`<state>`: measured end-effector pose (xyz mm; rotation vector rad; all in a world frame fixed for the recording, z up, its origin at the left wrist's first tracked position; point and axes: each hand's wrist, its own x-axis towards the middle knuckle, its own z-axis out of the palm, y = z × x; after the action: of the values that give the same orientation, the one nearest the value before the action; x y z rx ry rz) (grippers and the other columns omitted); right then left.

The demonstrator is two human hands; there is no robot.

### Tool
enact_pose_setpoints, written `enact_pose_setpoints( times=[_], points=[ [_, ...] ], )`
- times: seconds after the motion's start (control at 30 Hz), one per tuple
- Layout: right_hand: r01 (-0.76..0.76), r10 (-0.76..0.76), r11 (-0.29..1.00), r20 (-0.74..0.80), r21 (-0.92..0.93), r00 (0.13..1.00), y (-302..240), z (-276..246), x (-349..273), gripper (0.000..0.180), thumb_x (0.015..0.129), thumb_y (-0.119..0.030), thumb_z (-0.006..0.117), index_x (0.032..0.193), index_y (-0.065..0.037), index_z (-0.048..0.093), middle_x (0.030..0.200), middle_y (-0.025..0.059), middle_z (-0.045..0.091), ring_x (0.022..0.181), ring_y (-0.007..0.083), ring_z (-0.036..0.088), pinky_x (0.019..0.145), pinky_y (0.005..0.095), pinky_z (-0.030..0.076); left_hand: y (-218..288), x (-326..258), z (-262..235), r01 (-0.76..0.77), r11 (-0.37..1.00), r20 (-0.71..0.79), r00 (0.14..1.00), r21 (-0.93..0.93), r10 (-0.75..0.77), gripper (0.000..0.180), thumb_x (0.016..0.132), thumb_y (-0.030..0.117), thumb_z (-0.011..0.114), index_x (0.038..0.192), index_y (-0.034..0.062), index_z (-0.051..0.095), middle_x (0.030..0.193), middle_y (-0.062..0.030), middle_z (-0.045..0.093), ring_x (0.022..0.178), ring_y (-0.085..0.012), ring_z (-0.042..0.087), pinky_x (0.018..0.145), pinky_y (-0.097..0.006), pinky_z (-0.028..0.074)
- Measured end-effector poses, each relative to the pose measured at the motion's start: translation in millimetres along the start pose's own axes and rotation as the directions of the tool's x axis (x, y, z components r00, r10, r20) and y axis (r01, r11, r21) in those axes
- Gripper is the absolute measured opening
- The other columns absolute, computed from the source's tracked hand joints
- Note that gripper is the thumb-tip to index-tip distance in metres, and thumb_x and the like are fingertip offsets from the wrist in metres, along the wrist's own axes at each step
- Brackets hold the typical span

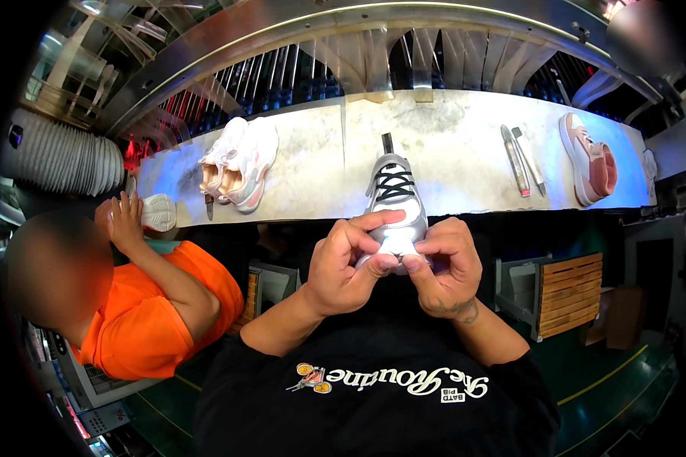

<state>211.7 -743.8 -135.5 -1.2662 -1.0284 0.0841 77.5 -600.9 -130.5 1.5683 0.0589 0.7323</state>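
A grey-and-white sneaker (pixel 397 204) with black crossed laces is held in front of my chest at the near edge of the worktable. Its toe points toward me, and a dark loop stands up at the far end. My left hand (pixel 351 260) grips the left side of the toe between thumb and fingers. Closed on the right side of the toe is my right hand (pixel 450 266). Both thumbs press close together on the toe's near end. What lies under my fingertips is hidden.
The pale, stained worktable (pixel 305 152) bears a pair of pinkish-white sneakers (pixel 240 164) at left. To the right lie two slim pen-like tools (pixel 523 161) and a pink-and-white sneaker (pixel 589 161). A co-worker in an orange shirt (pixel 156 320) sits at left by a white shoe (pixel 158 212). Behind runs a roller conveyor (pixel 282 72).
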Motion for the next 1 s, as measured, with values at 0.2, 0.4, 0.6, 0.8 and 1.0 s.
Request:
enact_pose_setpoints(
  times=[0.2,0.4,0.6,0.8,1.0],
  points=[
    [-0.038,0.038,0.999,-0.008,0.030,0.999,-0.5,-1.6,-1.7,0.024,0.089,-0.002,0.088,0.106,-0.003,0.071,0.096,0.0082,0.064,0.077,0.0140,0.055,0.064,0.0268,0.045,-0.6,4.4,2.1,-0.023,1.000,-0.023,0.999,0.020,0.024,0.031,0.104,0.011,0.079,0.107,-0.0006,0.050,0.140,-0.0365,0.068,0.106,-0.0211,0.075,0.086,-0.033,0.064],
    [-0.029,0.029,1.000,0.023,0.007,0.999,-2.4,-1.2,2.6,0.026,0.090,-0.002,0.088,0.106,-0.002,0.069,0.098,0.0087,0.063,0.079,0.0139,0.056,0.066,0.0273,0.045,2.5,4.4,-2.1,0.004,0.997,-0.028,1.000,0.072,-0.002,0.030,0.105,0.011,0.078,0.107,0.0008,0.049,0.139,-0.0360,0.069,0.108,-0.0219,0.075,0.088,-0.034,0.064],
    [-0.321,0.318,0.899,0.060,0.298,0.946,-9.2,2.6,2.0,0.044,0.091,-0.001,0.088,0.121,-0.002,0.057,0.109,0.0067,0.058,0.094,0.0109,0.058,0.082,0.0261,0.050,8.9,10.8,0.1,0.028,0.999,-0.074,0.997,-0.028,-0.030,0.034,0.106,0.011,0.075,0.108,0.0037,0.042,0.136,-0.0349,0.071,0.111,-0.0199,0.073,0.093,-0.033,0.062],
    [-0.457,0.426,0.834,0.166,0.309,0.889,-6.9,-4.4,6.5,0.054,0.088,-0.004,0.091,0.128,-0.004,0.054,0.110,0.0033,0.056,0.096,0.0082,0.055,0.090,0.0255,0.049,14.1,8.4,-16.4,0.088,0.990,0.040,0.995,0.110,-0.093,0.036,0.109,0.011,0.071,0.105,0.0082,0.035,0.139,-0.0360,0.068,0.095,-0.0082,0.060,0.090,-0.026,0.055],
    [-0.626,0.543,0.727,0.321,0.283,0.776,-11.6,-22.9,29.0,0.050,0.085,-0.012,0.095,0.120,-0.007,0.060,0.107,-0.0014,0.052,0.098,0.0086,0.046,0.089,0.0254,0.043,17.3,8.3,-16.2,0.121,0.985,0.098,0.986,0.122,-0.133,0.037,0.108,0.008,0.072,0.104,0.0086,0.035,0.142,-0.0352,0.068,0.089,-0.0057,0.057,0.083,-0.024,0.055]
  ],
)
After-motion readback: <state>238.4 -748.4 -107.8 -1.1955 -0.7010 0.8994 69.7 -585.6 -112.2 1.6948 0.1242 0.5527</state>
